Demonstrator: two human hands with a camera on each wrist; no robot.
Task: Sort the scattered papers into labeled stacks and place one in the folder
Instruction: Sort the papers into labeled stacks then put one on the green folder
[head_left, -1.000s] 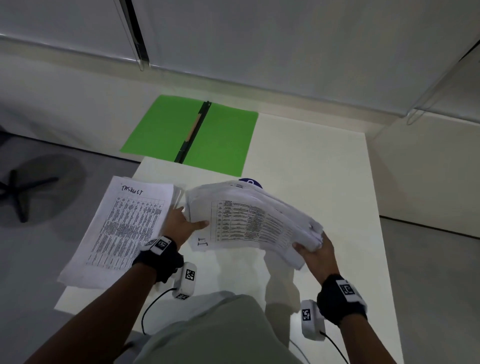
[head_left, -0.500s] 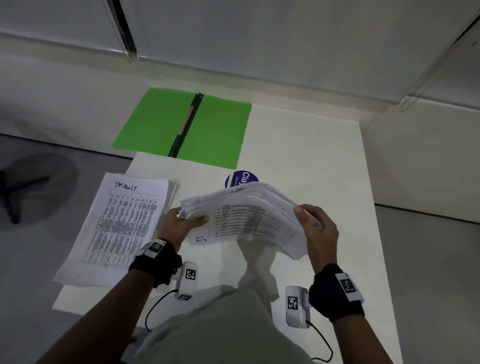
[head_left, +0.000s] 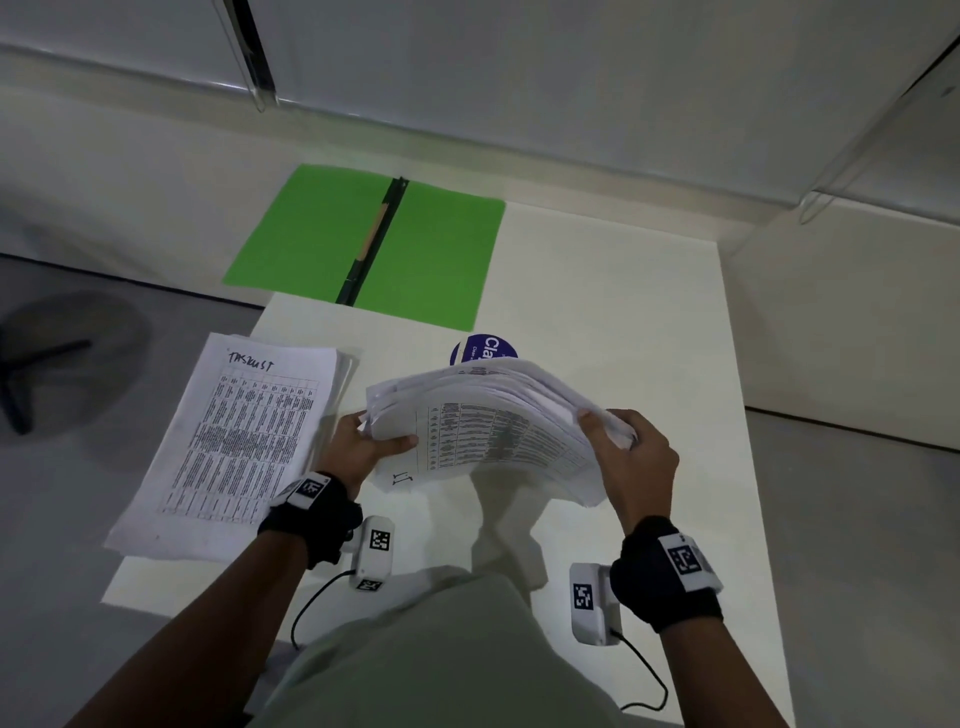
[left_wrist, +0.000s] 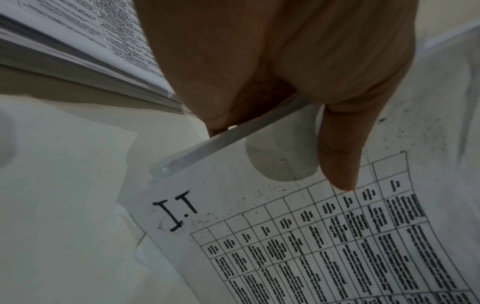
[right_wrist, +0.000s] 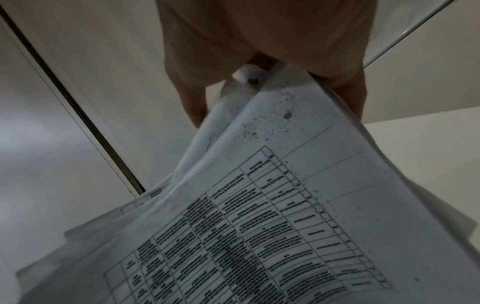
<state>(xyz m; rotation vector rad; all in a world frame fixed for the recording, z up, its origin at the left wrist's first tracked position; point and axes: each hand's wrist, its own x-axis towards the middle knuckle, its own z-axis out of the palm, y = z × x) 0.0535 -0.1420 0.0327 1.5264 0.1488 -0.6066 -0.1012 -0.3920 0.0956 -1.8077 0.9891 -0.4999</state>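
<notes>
Both hands hold a thick, bowed stack of printed table sheets (head_left: 493, 421) above the white table (head_left: 613, 312). The top sheet is marked "I.T" (left_wrist: 179, 209). My left hand (head_left: 363, 441) pinches the stack's left edge, thumb (left_wrist: 337, 148) on top. My right hand (head_left: 628, 457) grips its right edge, fingers curled over the paper (right_wrist: 285, 205). A second stack labelled "TASKLIST" (head_left: 244, 436) lies flat at the table's left edge, partly overhanging it. An open green folder (head_left: 374, 244) with a dark spine lies at the far left corner.
A round blue sticker (head_left: 483, 348) shows on the table just behind the held stack. Grey floor (head_left: 78, 467) lies to the left, with a dark chair base (head_left: 31, 364). White walls (head_left: 571, 78) rise beyond the table.
My right hand shifted from under the stack's right end to gripping over its right edge. The stack came level and a little nearer; the blue sticker behind it is more uncovered.
</notes>
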